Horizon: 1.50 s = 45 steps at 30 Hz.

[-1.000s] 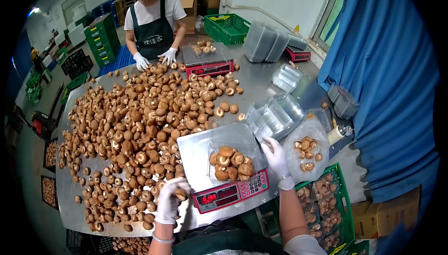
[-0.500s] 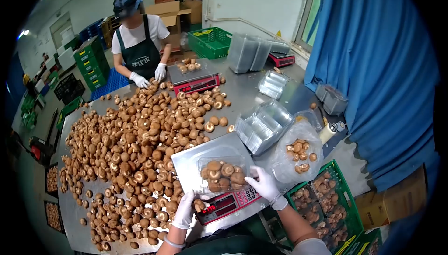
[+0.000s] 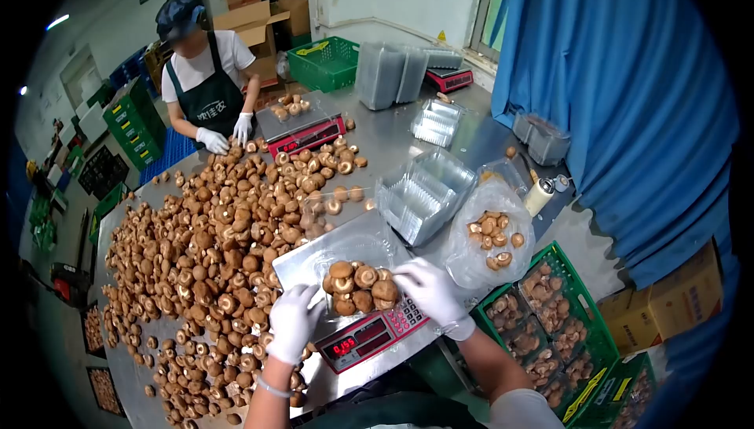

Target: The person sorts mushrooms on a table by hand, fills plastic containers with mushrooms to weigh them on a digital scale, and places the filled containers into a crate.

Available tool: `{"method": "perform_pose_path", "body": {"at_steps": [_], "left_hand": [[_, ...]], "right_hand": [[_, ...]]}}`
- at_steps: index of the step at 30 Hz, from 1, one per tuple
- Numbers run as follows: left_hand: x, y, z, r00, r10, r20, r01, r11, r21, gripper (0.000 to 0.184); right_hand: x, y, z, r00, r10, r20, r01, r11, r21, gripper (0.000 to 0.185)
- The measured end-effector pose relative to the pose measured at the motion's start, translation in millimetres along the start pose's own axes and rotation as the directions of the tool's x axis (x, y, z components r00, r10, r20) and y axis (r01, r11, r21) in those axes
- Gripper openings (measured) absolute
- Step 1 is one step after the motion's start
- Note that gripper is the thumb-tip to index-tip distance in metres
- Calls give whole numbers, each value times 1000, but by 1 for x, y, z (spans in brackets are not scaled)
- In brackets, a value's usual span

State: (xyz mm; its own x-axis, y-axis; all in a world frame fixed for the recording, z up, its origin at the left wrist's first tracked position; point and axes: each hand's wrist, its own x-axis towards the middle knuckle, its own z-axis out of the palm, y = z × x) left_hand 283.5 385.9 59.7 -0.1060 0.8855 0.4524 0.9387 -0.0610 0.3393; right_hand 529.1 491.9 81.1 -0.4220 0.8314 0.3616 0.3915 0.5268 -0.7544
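A clear plastic tray of brown mushrooms (image 3: pixel 361 288) rests on the silver plate of a scale (image 3: pixel 287 268) with a red front panel and lit digits. My left hand (image 3: pixel 294 321), in a white glove, is at the tray's left side, fingers bent; whether they grip its edge is too small to tell. On the right side of the tray, my gloved right hand (image 3: pixel 428 292) has its fingertips at the rim beside the mushrooms. The tray's clear lid stands up at its far side. A large heap of loose mushrooms (image 3: pixel 212 248) spreads to the left.
Across the table (image 3: pixel 393 142) a co-worker (image 3: pixel 208 87) has gloved hands by the heap and a second scale (image 3: pixel 306 135). Stacked empty trays (image 3: pixel 424 193) and a plastic bag with mushrooms (image 3: pixel 463 260) lie right of my scale. A green crate of packed trays (image 3: pixel 593 327) stands lower right.
The mushroom that my left hand held half a second ago no longer shows in it. Both hands are now at the tray's sides. The camera view has shifted, and the lit digits differ.
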Motion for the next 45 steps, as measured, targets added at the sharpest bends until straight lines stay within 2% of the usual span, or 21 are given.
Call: {"method": "perform_pose_path", "body": {"at_steps": [3,7,9,11,13,17,19,21,22,24,27,29,30,31,33,35,37,39,41,43,45], "left_hand": [[28,9,21,981,157,114,-176,967,183,35],[37,-1,31,962,254,102,-262,961,84,28],[31,-3,29,970,232,75,-220,966,-133,23],[20,-5,24,988,45,151,5,949,-316,20],[14,-6,19,965,-91,246,136,976,-173,20],[4,5,6,974,-228,-10,225,966,-127,22],[-8,7,10,971,-240,21,240,961,-140,25],[-17,9,19,958,-260,117,277,947,-163,40],[-20,12,25,950,-265,165,301,918,-259,45],[-23,12,36,912,-289,290,389,832,-396,55],[-24,10,38,881,-302,364,464,698,-545,54],[-31,11,34,776,-416,474,617,346,-707,49],[-34,10,35,766,-425,482,606,227,-762,45],[-41,9,35,754,-435,492,585,104,-804,41],[-50,10,53,733,-503,458,517,-26,-856,25],[-55,17,48,645,-470,603,682,-1,-731,22],[-47,39,39,609,-470,639,702,-56,-710,17],[-47,34,51,592,-457,664,668,-183,-722,4],[-44,27,60,594,-517,616,635,-169,-754,2],[-42,21,62,592,-495,636,623,-220,-750,5],[-36,29,56,725,-386,571,613,-19,-790,6]], "right_hand": [[26,-6,44,957,-285,52,288,954,-76,29],[46,16,79,947,-279,161,290,956,-45,32],[50,19,78,943,-238,234,246,969,-4,33],[49,17,75,932,-247,264,244,969,44,32],[53,23,69,903,-381,201,408,906,-116,31],[70,51,39,993,-87,-79,75,987,-144,32],[73,72,38,999,16,-46,-26,976,-216,40],[76,99,57,943,303,140,-325,930,174,43],[75,101,61,941,314,128,-333,926,179,43],[76,95,63,949,304,85,-293,748,596,44],[65,56,24,968,249,22,-187,666,722,41],[45,64,10,973,215,89,-212,659,722,44],[32,62,6,995,95,33,-100,935,341,45],[20,61,5,998,-39,41,44,992,-116,45],[-2,68,5,995,77,57,-61,966,-250,43],[-7,79,0,976,176,131,-136,953,-271,35],[-9,85,-1,777,380,502,-513,845,154,32],[-22,106,21,879,250,407,-420,810,410,30],[-24,106,38,854,317,412,-516,616,596,26],[-25,99,36,869,308,388,-489,654,576,24],[-33,110,45,958,267,102,-286,879,382,23]]}}
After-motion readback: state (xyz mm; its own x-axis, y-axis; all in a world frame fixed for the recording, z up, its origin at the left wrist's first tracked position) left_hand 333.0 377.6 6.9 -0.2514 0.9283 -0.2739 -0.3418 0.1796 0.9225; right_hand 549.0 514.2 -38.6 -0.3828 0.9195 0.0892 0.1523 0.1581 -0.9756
